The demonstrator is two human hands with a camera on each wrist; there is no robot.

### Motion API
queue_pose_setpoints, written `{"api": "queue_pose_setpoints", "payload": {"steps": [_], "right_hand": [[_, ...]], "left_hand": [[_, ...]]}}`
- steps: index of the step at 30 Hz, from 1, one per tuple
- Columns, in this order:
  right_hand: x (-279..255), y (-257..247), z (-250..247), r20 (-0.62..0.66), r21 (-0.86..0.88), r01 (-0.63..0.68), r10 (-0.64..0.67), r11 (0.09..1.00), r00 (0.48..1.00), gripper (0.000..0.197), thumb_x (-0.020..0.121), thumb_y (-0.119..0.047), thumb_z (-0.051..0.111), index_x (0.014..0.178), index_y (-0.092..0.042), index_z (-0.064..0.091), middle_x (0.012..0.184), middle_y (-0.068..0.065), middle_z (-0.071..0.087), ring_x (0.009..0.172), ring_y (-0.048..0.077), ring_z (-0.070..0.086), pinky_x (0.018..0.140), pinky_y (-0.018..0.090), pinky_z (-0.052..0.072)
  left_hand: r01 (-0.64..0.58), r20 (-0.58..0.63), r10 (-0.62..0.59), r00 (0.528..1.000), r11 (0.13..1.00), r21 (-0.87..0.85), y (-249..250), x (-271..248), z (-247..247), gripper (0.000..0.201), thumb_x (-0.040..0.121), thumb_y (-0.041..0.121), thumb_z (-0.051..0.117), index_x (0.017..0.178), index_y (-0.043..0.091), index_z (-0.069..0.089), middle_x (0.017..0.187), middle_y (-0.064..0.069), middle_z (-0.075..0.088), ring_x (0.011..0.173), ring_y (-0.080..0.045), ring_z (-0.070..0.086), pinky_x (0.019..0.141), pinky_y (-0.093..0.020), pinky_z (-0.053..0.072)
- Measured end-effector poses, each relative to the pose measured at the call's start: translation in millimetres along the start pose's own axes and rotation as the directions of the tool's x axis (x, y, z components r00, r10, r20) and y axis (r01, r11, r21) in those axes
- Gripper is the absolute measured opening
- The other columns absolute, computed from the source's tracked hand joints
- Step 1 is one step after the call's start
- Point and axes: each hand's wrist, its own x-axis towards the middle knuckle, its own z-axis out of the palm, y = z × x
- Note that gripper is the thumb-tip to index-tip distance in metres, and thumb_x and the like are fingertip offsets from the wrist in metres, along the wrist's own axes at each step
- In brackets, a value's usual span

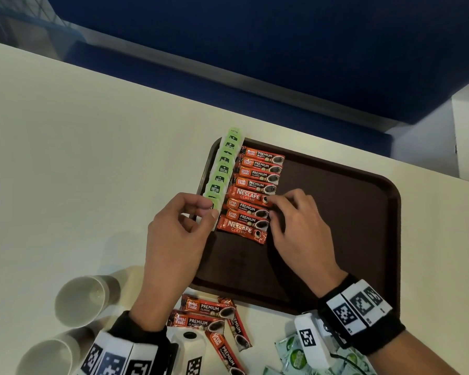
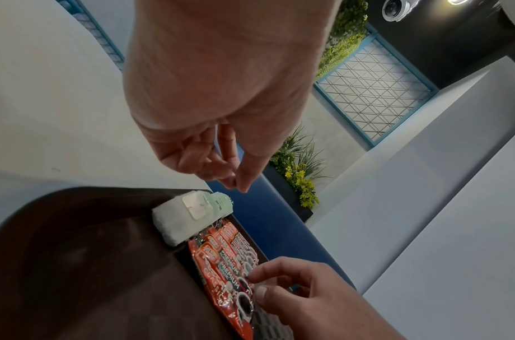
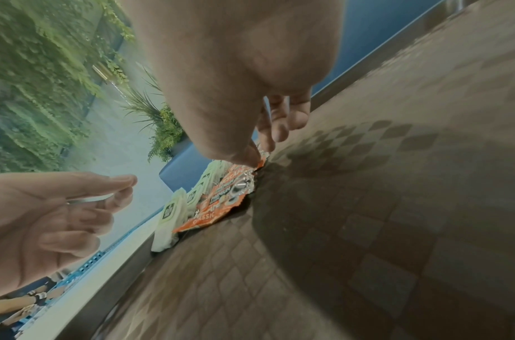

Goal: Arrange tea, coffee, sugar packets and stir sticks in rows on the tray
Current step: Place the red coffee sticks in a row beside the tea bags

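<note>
A brown tray (image 1: 336,212) lies on the cream table. Green tea bags (image 1: 224,169) stand in a row along its left edge, with a row of red coffee sticks (image 1: 255,193) beside them. My left hand (image 1: 201,209) hovers at the near end of the tea row, fingers loosely curled and empty; the left wrist view shows it (image 2: 236,184) just above the nearest tea bag (image 2: 186,220). My right hand (image 1: 272,208) pinches the right end of a coffee stick in the lower part of the row. Its thumb tip (image 3: 252,158) presses on the packet edge (image 3: 218,207).
Loose coffee sticks (image 1: 209,318) lie on the table near the tray's front-left corner. Green sachets (image 1: 295,355) are piled under my right wrist. Two paper cups (image 1: 84,299) (image 1: 49,355) lie at the bottom left. The tray's right half is bare. Blue seating lies beyond the table's far edge.
</note>
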Motion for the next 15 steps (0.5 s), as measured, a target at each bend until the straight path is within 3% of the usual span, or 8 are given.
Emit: {"api": "queue_pose_setpoints", "payload": {"steps": [6,10,13,15], "right_hand": [[-4.3,1.3,-5.7,-0.019,0.061,-0.002,0.003,0.998,1.0,0.03,0.107,-0.033,0.057,0.136,-0.027,0.061,0.127,-0.007,0.052,0.118,0.009,0.049,0.074,0.025,0.054],[-19.8,-4.5,-19.7,-0.047,0.207,0.016,-0.006,0.978,0.999,0.028,0.106,-0.032,0.059,0.133,-0.027,0.062,0.124,-0.01,0.052,0.114,0.008,0.053,0.078,0.025,0.053],[-46.6,-19.3,-26.6,0.01,0.335,0.006,-0.01,0.942,1.0,0.019,0.103,-0.031,0.063,0.122,-0.029,0.065,0.113,-0.016,0.054,0.1,0.003,0.058,0.078,0.017,0.047],[-70.0,-31.1,-26.6,0.091,0.359,-0.016,-0.018,0.933,0.996,0.013,0.102,-0.031,0.066,0.114,-0.032,0.065,0.104,-0.019,0.053,0.092,-0.001,0.057,0.074,0.013,0.044]], "left_hand": [[-0.01,-0.008,0.01,1.0,1.0,0.022,0.6,-0.7,-2.4,0.013,0.098,0.037,0.076,0.109,0.033,0.071,0.101,0.022,0.073,0.087,0.006,0.068,0.056,-0.011,0.053],[-0.014,0.003,0.014,1.0,1.0,0.026,0.0,-8.0,-10.3,0.004,0.1,0.038,0.073,0.104,0.036,0.071,0.095,0.022,0.073,0.084,0.001,0.069,0.068,-0.02,0.055],[-0.008,0.089,-0.001,0.996,0.995,0.101,-4.0,-22.6,-18.8,0.006,0.102,0.035,0.07,0.099,0.04,0.07,0.089,0.023,0.072,0.083,-0.002,0.07,0.07,-0.011,0.054],[-0.041,0.163,0.006,0.987,0.976,0.212,-8.9,-37.1,-25.6,0.011,0.103,0.029,0.07,0.098,0.04,0.069,0.084,0.018,0.071,0.088,0.004,0.066,0.07,-0.004,0.05]]}}
